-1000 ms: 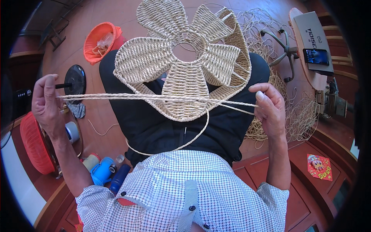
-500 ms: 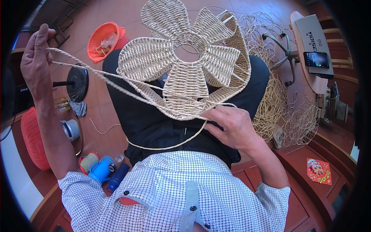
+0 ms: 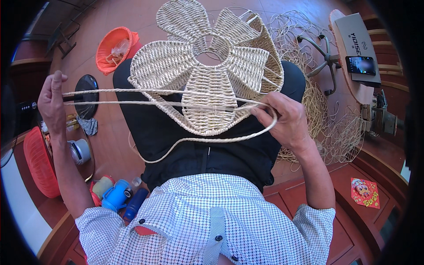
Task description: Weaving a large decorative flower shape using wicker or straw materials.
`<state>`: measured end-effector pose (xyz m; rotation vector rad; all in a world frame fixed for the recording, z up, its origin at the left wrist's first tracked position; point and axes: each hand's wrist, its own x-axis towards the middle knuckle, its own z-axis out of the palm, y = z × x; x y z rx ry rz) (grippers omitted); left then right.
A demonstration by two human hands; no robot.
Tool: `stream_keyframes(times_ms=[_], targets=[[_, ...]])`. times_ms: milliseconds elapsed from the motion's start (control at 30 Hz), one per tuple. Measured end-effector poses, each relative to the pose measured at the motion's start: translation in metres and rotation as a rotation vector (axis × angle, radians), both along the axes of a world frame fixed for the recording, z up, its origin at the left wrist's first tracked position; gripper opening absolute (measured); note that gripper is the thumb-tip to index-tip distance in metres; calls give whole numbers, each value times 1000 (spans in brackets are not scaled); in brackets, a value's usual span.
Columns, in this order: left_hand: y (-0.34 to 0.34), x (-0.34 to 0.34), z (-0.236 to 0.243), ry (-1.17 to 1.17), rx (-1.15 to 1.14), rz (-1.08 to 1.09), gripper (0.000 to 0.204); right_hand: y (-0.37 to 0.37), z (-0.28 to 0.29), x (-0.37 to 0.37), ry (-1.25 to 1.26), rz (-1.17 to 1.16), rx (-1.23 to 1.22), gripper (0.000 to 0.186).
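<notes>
Straw-coloured woven piece (image 3: 208,95), petal-shaped panels round a ring, sits at upper centre of the frame, on the lap over black trousers (image 3: 176,152). From my end I see two bare hands on one pale twisted cord (image 3: 119,103). Left hand (image 3: 53,99), left side of the frame, is raised, fingers curled closed on the cord, thumb up; two strands leave it and run nearly level across the front of the weave. How the cord sits inside that fist I cannot tell. Right hand (image 3: 285,119), right of centre, pinches the cord between thumb and fingers beside the lower right edge of the weave. From there I trace a loose length curving down and left across the trousers. Around: orange basket (image 3: 101,59) with clear plastic in it, upper left; black round base (image 3: 87,82) below it; red plastic basket (image 3: 39,163) at left edge; light blue jug (image 3: 115,196) and dark blue bottle (image 3: 136,204) side by side, lower left. On the right I get a heap of cord (image 3: 314,115) on the floor, a chair base (image 3: 326,57), a phone (image 3: 361,65) lying on a grey box (image 3: 351,35), and red printed paper (image 3: 365,192) lower down.
</notes>
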<state>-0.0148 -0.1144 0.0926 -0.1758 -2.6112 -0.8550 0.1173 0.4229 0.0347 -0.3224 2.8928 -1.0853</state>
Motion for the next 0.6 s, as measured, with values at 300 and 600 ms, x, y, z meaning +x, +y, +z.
stream_keyframes(times_ms=[300,600], targets=[[-121,12,2,-1,22,275,43,-20,-1,-9,-193,-50,-157,14],[-306,69,3,-199,606,693,48,17,-9,-32,-374,-267,-852,39]])
